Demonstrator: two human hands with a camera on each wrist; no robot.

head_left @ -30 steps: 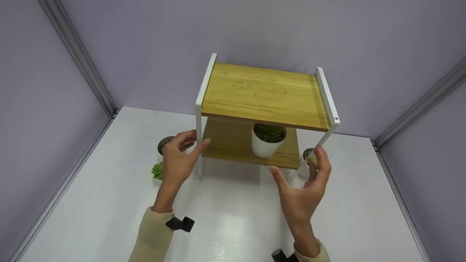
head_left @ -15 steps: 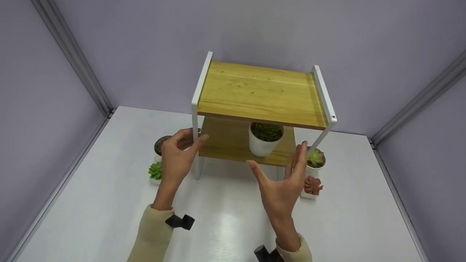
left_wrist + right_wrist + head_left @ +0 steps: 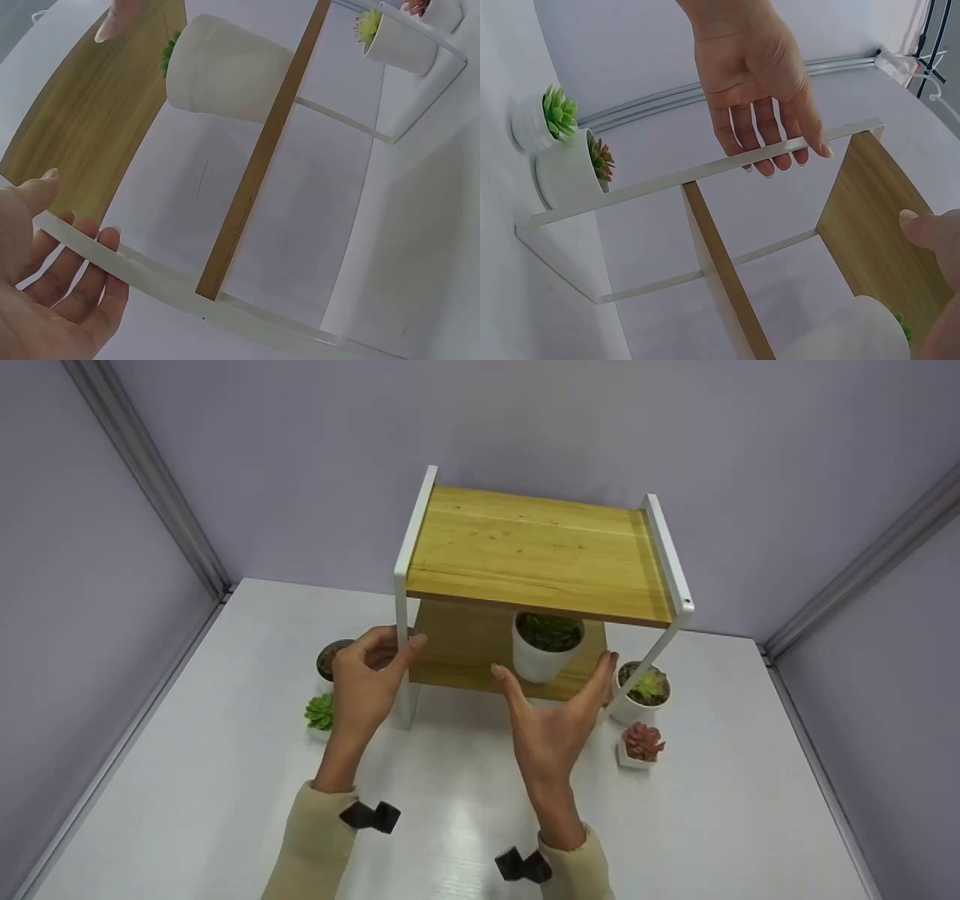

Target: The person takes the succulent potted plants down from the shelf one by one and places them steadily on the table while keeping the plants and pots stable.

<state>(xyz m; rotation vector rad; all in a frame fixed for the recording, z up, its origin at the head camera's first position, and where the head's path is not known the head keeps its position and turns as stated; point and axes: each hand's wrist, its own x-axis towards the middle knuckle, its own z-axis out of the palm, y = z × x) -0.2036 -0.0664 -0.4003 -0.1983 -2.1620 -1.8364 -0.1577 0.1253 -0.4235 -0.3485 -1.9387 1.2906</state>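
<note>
A two-tier wooden shelf (image 3: 540,551) with white side frames stands against the back wall. On its lower board is a white pot (image 3: 541,660) holding a green succulent (image 3: 551,631). My left hand (image 3: 365,682) is at the shelf's front left post; its fingers curl round the post (image 3: 161,281), with the thumb on the inner side. My right hand (image 3: 551,731) is in front of the lower board, thumb and fingers spread apart near the pot and not touching it. In the right wrist view, the right thumb (image 3: 930,232) shows at the right edge.
Right of the shelf stand a potted yellow-green succulent (image 3: 649,686) and a reddish one (image 3: 643,741) in a small white pot. To the left are a dark-topped pot (image 3: 330,658) and a green succulent (image 3: 320,711). Grey walls enclose the white table (image 3: 225,780).
My right hand has moved left from beside the right post to just in front of the pot, uncovering the plants on the right. The left hand stays at the left post.
</note>
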